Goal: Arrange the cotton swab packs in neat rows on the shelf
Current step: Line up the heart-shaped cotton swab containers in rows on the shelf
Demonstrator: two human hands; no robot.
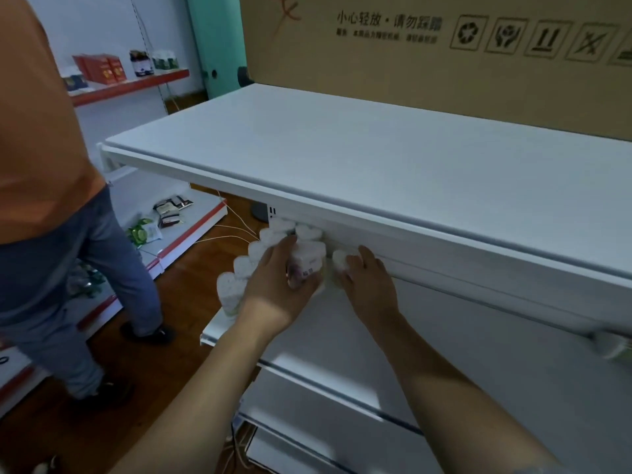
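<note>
Under the white metal top shelf [376, 159], your left hand [277, 285] grips a white heart-shaped cotton swab pack [307, 265], lining it beside the row. Your right hand [369, 282] curls round another pack [340, 260], likely steadying it.

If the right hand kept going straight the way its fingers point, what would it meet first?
Probably the white heart-shaped pack at the right hand fingertips, which it may already touch; behind it lies the shadowed space under the upper shelf. Depth is unclear.

Both arms reach forward; left hand [280, 278] grips, right hand [367, 280] curls downward.
</note>
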